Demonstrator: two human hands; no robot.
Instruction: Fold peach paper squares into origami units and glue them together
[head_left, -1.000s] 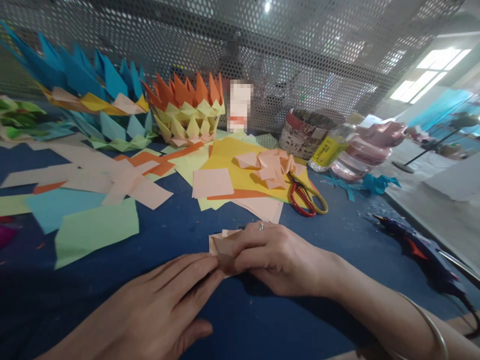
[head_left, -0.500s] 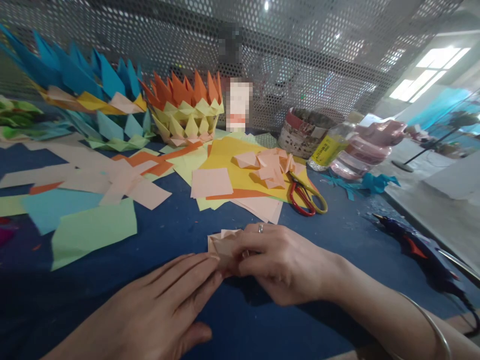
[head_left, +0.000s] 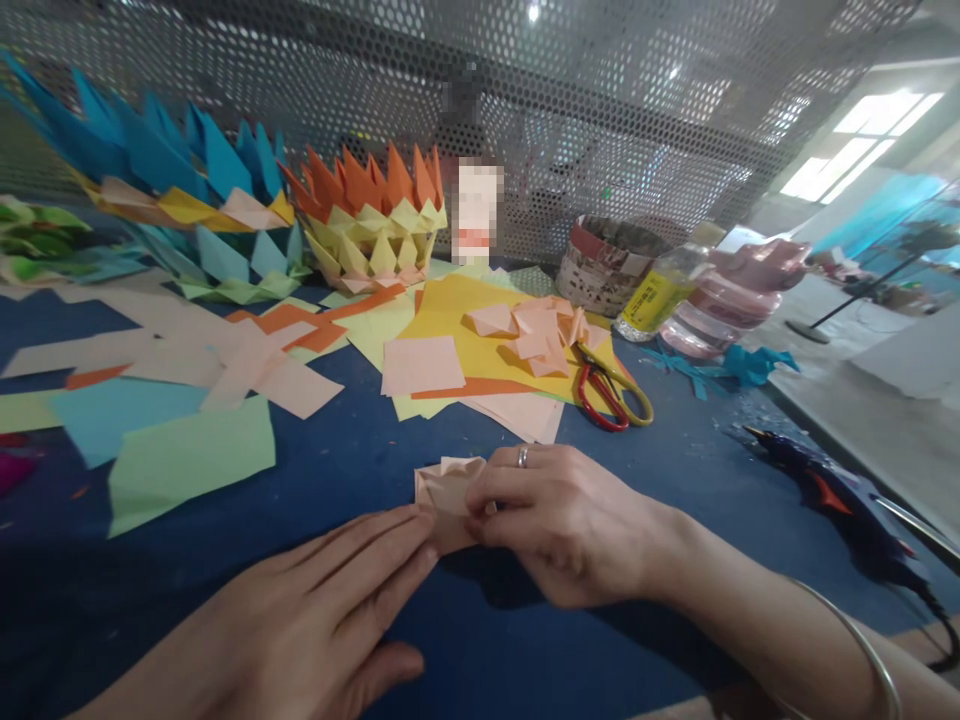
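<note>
A small piece of folded pale pink paper (head_left: 450, 508) lies on the blue tabletop at the centre front, creased along its far edge. My left hand (head_left: 322, 600) rests flat with its fingers stretched out, the fingertips touching the paper's left side. On the paper's right side, my right hand (head_left: 555, 520) pinches the edge between thumb and curled fingers; those fingers hide part of it. Beyond the hands are a stack of pink paper squares (head_left: 424, 366), several folded pink pieces (head_left: 536, 335) and scissors (head_left: 611, 390) with red and yellow handles.
Blue (head_left: 165, 150) and orange-yellow (head_left: 367, 220) folded-paper structures stand at the back left. Loose paper strips (head_left: 172, 340) and a green sheet (head_left: 195, 465) lie left. A paper-covered pot (head_left: 611, 265), a labelled bottle (head_left: 660, 295) and a pink bottle (head_left: 727, 295) stand back right. A glue gun (head_left: 840, 500) lies right.
My right thumb and fingers have shifted slightly on the folded paper, so more of its surface shows. My left hand has edged slightly left.
</note>
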